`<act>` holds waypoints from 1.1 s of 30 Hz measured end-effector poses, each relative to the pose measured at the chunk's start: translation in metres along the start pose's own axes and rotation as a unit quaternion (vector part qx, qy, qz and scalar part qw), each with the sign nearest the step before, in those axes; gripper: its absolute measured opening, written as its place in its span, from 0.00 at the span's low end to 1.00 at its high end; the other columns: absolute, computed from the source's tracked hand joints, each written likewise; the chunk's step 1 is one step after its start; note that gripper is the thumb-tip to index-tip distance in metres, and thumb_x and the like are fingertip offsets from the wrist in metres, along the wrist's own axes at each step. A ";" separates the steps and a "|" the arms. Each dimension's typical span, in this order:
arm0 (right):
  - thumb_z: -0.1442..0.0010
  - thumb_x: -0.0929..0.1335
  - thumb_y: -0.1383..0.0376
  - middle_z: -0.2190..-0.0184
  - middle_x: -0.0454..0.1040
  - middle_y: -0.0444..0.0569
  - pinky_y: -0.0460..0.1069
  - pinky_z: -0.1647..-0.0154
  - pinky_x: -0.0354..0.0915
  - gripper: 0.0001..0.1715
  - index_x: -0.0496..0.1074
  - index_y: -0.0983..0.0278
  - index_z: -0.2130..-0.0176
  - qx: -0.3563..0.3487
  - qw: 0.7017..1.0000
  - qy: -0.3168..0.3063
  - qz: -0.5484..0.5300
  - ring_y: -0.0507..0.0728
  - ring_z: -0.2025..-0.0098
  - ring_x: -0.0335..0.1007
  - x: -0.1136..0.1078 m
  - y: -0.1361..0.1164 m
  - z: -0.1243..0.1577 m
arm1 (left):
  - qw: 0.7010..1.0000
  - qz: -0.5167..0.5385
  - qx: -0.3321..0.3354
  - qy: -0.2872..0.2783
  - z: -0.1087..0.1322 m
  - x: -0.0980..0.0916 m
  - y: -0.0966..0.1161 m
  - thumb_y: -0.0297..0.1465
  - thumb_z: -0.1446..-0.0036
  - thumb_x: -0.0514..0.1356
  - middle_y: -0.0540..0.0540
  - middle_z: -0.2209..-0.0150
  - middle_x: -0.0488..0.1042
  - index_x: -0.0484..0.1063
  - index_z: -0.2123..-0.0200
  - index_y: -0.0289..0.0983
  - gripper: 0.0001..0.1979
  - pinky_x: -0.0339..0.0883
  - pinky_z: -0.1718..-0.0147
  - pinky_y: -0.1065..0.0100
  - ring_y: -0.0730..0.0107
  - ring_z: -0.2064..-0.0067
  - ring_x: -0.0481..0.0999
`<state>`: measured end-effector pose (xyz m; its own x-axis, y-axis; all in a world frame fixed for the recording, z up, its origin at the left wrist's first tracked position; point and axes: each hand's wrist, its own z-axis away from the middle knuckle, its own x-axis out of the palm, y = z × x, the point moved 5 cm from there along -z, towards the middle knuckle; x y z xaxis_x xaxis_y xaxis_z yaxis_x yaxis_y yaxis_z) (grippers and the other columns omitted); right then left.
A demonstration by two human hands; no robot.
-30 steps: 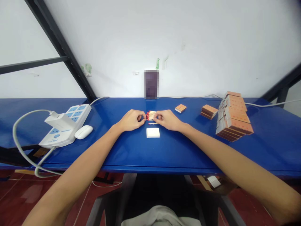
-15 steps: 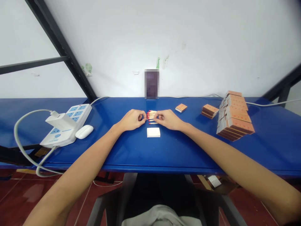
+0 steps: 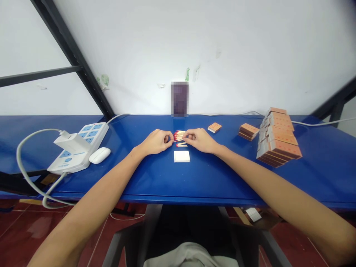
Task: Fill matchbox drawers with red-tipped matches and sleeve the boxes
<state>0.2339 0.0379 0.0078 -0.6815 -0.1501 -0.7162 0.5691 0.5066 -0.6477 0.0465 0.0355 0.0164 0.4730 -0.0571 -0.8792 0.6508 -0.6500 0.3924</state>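
Note:
A small pile of red-tipped wooden matches [image 3: 179,135] lies on the blue table between my hands. My left hand [image 3: 159,142] is closed in a pinch at the red heads. From the other side my right hand [image 3: 200,140] pinches at the plain wooden ends, its fingertips partly covering the sticks. Two loose matches [image 3: 181,144] lie just in front of the pile, heads to the left. Nearer to me is a white matchbox tray [image 3: 181,157], lying flat and touched by neither hand; its inside cannot be made out.
One orange matchbox cover [image 3: 214,127] lies behind my right hand. Farther right are a short stack [image 3: 248,131] and a tall stack of matchboxes [image 3: 280,137]. On the left are a power strip [image 3: 91,129] with a plugged-in charger [image 3: 72,144] and a white earbud case [image 3: 100,155].
A second match now lies apart from the pile, beside the one that was loose before. My right fingers have shifted slightly; my left hand has hardly moved.

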 end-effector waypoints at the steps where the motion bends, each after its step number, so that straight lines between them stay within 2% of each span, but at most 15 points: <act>1: 0.40 0.67 0.62 0.79 0.68 0.41 0.47 0.69 0.55 0.11 0.78 0.65 0.65 0.000 1.000 0.000 0.001 0.50 0.75 0.58 0.000 0.000 0.000 | 1.000 0.001 -0.001 0.002 0.000 0.001 0.000 0.32 0.40 0.59 0.54 0.78 0.70 0.76 0.66 0.37 0.07 0.56 0.74 0.70 0.75 0.78 0.64; 7: 0.41 0.67 0.63 0.80 0.67 0.40 0.47 0.70 0.54 0.10 0.77 0.65 0.68 0.007 1.000 -0.014 0.010 0.50 0.76 0.57 0.000 -0.002 0.000 | 1.000 0.017 0.011 0.000 0.000 0.003 -0.001 0.32 0.38 0.57 0.53 0.76 0.72 0.78 0.62 0.37 0.09 0.57 0.72 0.70 0.74 0.76 0.67; 15: 0.41 0.69 0.62 0.78 0.70 0.42 0.47 0.69 0.55 0.09 0.77 0.65 0.65 0.011 1.000 -0.012 0.012 0.50 0.75 0.61 -0.001 0.001 -0.002 | 1.000 0.015 0.015 -0.004 0.001 0.001 0.002 0.29 0.42 0.58 0.55 0.78 0.68 0.75 0.62 0.37 0.07 0.57 0.72 0.71 0.75 0.78 0.65; 22: 0.39 0.68 0.60 0.76 0.71 0.42 0.47 0.68 0.54 0.11 0.78 0.64 0.64 0.001 0.998 -0.062 0.004 0.50 0.74 0.61 -0.004 -0.001 -0.003 | 0.999 0.024 0.015 -0.015 0.001 0.001 0.004 0.31 0.39 0.58 0.55 0.79 0.68 0.76 0.64 0.37 0.07 0.56 0.73 0.71 0.75 0.78 0.64; 33: 0.37 0.66 0.63 0.74 0.70 0.42 0.47 0.67 0.54 0.09 0.72 0.64 0.67 -0.003 0.993 -0.110 0.042 0.51 0.73 0.61 -0.005 -0.012 0.000 | 0.999 0.031 0.022 -0.020 0.000 0.003 0.008 0.31 0.39 0.58 0.55 0.80 0.67 0.76 0.65 0.37 0.07 0.56 0.73 0.70 0.75 0.78 0.63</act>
<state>0.2303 0.0329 0.0194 -0.5152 -0.2883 -0.8071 0.6160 0.5302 -0.5826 0.0530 0.0300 0.0168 0.4863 -0.1278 -0.8644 0.5937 -0.6775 0.4342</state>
